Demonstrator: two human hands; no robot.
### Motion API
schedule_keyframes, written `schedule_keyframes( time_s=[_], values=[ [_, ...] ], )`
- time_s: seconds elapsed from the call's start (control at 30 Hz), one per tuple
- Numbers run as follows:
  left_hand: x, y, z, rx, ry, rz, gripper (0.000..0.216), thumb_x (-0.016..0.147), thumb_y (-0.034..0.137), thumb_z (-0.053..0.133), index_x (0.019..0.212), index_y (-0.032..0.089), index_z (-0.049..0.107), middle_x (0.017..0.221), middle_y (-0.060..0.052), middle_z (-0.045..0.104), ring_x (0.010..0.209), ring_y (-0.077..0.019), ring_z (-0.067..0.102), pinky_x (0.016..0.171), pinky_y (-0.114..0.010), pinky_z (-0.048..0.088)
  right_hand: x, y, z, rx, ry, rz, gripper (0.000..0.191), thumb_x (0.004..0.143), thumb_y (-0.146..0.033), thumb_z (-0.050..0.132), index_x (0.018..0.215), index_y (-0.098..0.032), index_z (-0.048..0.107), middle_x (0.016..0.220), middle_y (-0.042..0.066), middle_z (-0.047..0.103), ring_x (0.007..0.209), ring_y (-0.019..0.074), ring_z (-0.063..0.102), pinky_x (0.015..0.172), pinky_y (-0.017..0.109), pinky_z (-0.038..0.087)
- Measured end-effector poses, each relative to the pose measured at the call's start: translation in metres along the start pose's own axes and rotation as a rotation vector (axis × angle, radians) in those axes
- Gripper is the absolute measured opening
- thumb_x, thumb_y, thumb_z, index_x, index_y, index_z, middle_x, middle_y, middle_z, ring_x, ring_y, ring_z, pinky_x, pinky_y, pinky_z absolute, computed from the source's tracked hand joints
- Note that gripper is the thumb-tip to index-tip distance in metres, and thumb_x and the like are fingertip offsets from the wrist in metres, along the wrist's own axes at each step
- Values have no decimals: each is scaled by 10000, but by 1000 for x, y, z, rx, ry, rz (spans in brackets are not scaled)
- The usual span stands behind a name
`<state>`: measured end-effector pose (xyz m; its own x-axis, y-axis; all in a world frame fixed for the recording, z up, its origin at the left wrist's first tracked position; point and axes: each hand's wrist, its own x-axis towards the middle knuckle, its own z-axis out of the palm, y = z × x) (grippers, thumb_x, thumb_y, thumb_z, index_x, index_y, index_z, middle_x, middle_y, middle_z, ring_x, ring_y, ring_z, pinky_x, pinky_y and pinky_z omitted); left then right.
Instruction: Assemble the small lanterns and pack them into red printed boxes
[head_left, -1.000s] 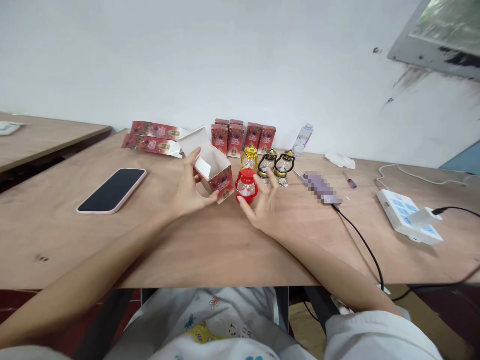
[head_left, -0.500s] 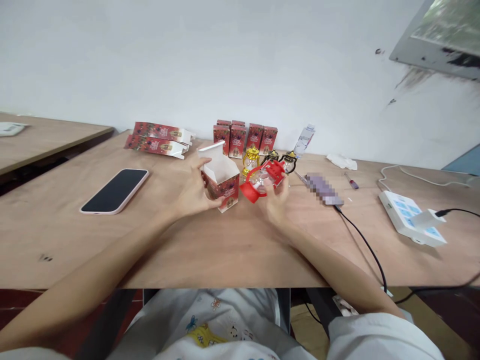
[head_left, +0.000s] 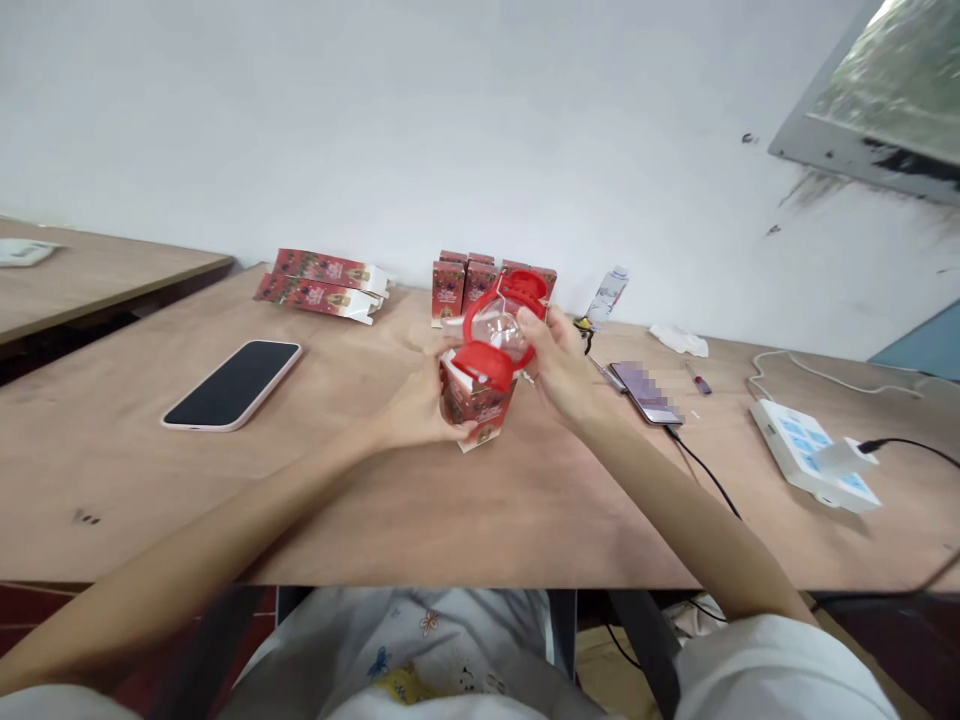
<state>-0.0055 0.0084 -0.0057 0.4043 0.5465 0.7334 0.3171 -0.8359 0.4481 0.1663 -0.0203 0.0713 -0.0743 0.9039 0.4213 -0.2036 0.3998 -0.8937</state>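
My right hand (head_left: 561,365) grips a small red lantern (head_left: 496,330) with a clear globe and tilts it, base first, over the mouth of a small red printed box (head_left: 476,400). The lantern's red base sits at the box's open top. That box stands on the wooden table (head_left: 420,500), and my left hand (head_left: 412,408) is wrapped round its left side. Behind my hands stand several more red boxes (head_left: 457,282) in a row by the wall.
A black phone in a pink case (head_left: 234,384) lies at the left. Two flat red boxes (head_left: 322,283) lie at the back left. Right of my hands are a second phone on a black cable (head_left: 646,392), a small screwdriver (head_left: 697,381), a white power strip (head_left: 814,453), a small bottle (head_left: 607,292) and a crumpled tissue (head_left: 679,339).
My right hand picked the red lantern up off the table, turned it and brought it to the box's open top. My left hand set the box upright and holds it.
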Motion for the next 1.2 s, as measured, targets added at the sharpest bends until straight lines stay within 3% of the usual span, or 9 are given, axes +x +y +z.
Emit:
schedule_keyframes(
  time_s=[0.17, 0.3, 0.5, 0.6, 0.83, 1.0, 1.2],
  values=[
    [-7, -7, 8, -59, 12, -42, 932, 619, 412, 733, 1341, 255, 164, 1198, -139, 527, 948, -289, 640, 721, -465, 558, 18, 11, -4, 24, 172, 76, 442, 718, -597, 613, 882, -197, 517, 872, 35, 663, 804, 177, 662, 708, 344, 571],
    [-10, -10, 13, -70, 51, -1, 927, 609, 396, 751, 1316, 288, 160, 1306, -161, 420, 1025, -295, 609, 744, -476, 559, 18, 27, -13, -85, 227, 15, 505, 687, -551, 669, 997, -192, 496, 980, 62, 661, 850, 180, 661, 758, 356, 556],
    [-7, -2, 13, -189, -1, 2, 844, 686, 291, 698, 1315, 298, 136, 1283, -144, 455, 1122, -300, 572, 794, -466, 569, 6, 29, -19, -653, -87, -348, 715, 726, -400, 683, 1326, -272, 317, 1301, 87, 518, 1103, 232, 577, 956, 425, 460],
    [-7, 2, 11, -204, 6, 19, 825, 706, 278, 682, 1325, 301, 137, 1291, -127, 443, 1135, -295, 561, 804, -442, 578, 1, 19, -15, -809, -213, -429, 666, 748, -330, 660, 1325, -295, 329, 1315, 52, 496, 1147, 233, 540, 973, 410, 445],
    [-8, 0, 9, -148, -21, -3, 917, 671, 264, 714, 1392, 292, 148, 1380, -124, 348, 1168, -323, 524, 874, -458, 554, 3, 2, -15, -848, -231, -365, 479, 696, -302, 706, 1089, -240, 439, 1079, 33, 593, 969, 206, 591, 855, 365, 463],
    [-8, -1, 8, -157, -48, -32, 947, 663, 278, 722, 1412, 299, 144, 1328, -128, 437, 1154, -307, 544, 921, -493, 517, 7, 5, -15, -846, -320, -264, 326, 718, -269, 673, 966, -226, 465, 917, -4, 608, 822, 176, 592, 760, 322, 451],
    [-8, 1, 4, -122, -87, -37, 1001, 671, 304, 716, 1453, 316, 91, 1410, -140, 380, 1260, -323, 463, 954, -505, 498, 10, 6, -17, -979, -427, -341, 124, 762, -247, 615, 831, -197, 525, 873, 19, 615, 837, 186, 557, 750, 310, 420]
  ],
)
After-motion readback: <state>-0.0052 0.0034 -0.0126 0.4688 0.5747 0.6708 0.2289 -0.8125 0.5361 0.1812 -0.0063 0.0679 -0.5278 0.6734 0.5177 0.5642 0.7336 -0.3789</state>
